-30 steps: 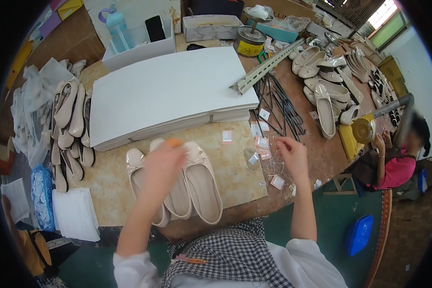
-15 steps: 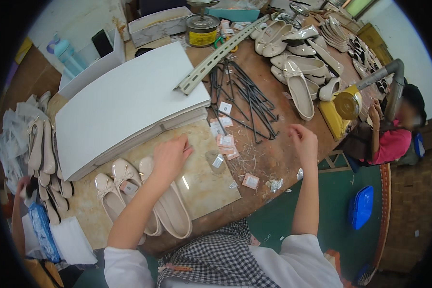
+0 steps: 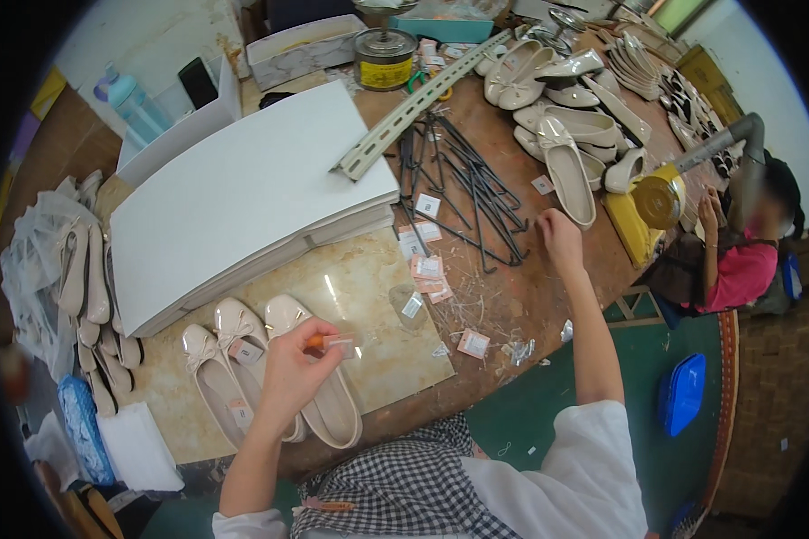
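Note:
Over the toe end of the right-hand shoe of a row of cream flats [image 3: 337, 413], my left hand [image 3: 301, 373] pinches a small orange-and-white label [image 3: 335, 342]. The shoes beside it, one a bow-trimmed flat [image 3: 202, 359], lie with their openings up; small labels rest on them. My right hand [image 3: 563, 244] is held over the brown table, its fingers curled down and closed; whatever they may hold is hidden. Close to it are several black metal hooks [image 3: 485, 193] and the long cream flat [image 3: 569, 184] at the front of a shoe pile.
A tall stack of white sheets [image 3: 243, 198] carries a slotted metal bar [image 3: 413, 112]. Loose labels [image 3: 473, 343] and plastic scraps litter the table. A yellow machine [image 3: 634, 220] stands at right, where another person [image 3: 737, 260] sits. More flats [image 3: 85, 278] hang at left.
My left hand has drawn down and closer to me, and an orange-and-white label now shows between its fingers. My right hand has shifted slightly away, its fingers now turned down and inward.

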{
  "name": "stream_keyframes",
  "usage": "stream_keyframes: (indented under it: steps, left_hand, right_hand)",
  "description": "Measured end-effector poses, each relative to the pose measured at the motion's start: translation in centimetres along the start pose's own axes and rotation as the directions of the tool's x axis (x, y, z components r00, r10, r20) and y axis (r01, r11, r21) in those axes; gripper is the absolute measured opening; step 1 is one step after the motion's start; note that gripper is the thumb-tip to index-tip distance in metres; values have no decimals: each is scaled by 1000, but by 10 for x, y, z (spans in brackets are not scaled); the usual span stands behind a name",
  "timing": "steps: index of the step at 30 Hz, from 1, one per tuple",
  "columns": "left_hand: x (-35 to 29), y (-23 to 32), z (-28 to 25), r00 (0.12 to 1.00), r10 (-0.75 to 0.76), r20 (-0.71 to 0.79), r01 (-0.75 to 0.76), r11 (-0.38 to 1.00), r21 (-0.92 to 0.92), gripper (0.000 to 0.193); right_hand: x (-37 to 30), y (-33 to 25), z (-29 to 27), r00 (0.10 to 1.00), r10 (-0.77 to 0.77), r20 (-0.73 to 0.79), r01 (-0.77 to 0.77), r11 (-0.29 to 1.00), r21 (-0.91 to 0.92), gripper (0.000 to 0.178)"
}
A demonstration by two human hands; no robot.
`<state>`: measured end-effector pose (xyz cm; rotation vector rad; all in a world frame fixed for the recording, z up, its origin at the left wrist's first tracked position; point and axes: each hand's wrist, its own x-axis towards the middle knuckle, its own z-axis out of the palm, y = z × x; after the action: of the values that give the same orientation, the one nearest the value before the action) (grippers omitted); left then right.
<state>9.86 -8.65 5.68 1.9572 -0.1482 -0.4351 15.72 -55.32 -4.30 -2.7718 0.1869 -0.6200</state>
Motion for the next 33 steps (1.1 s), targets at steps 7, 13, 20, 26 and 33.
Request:
stream_keyframes:
  steps: [7, 13, 20, 26, 33]
  left_hand:
    - [-18, -11, 22, 995, -48, -89, 14, 939, -343, 21]
    - [-37, -14, 14, 969, -47, -242, -29, 954, -299, 21]
    - [-64, -19, 7, 867, 264, -424, -242, 965, 104, 22]
    - [-99, -29, -1, 934, 188, -305, -231, 966, -114, 16]
    - [-127, -45, -4, 731, 654, -193, -489, 700, 521, 26]
  right_hand:
    - [-69, -234, -59, 850, -112, 514, -379, 547, 746, 9]
    - [-96, -316, -49, 885, -233, 402, -126, 712, 691, 9]
    - [-106, -337, -46, 871, -301, 388, -76, 699, 712, 8]
    - [-128, -319, -64, 605, -415, 679, -456, 519, 723, 19]
    - [-126, -328, -76, 557, -653, 513, -155, 525, 837, 26]
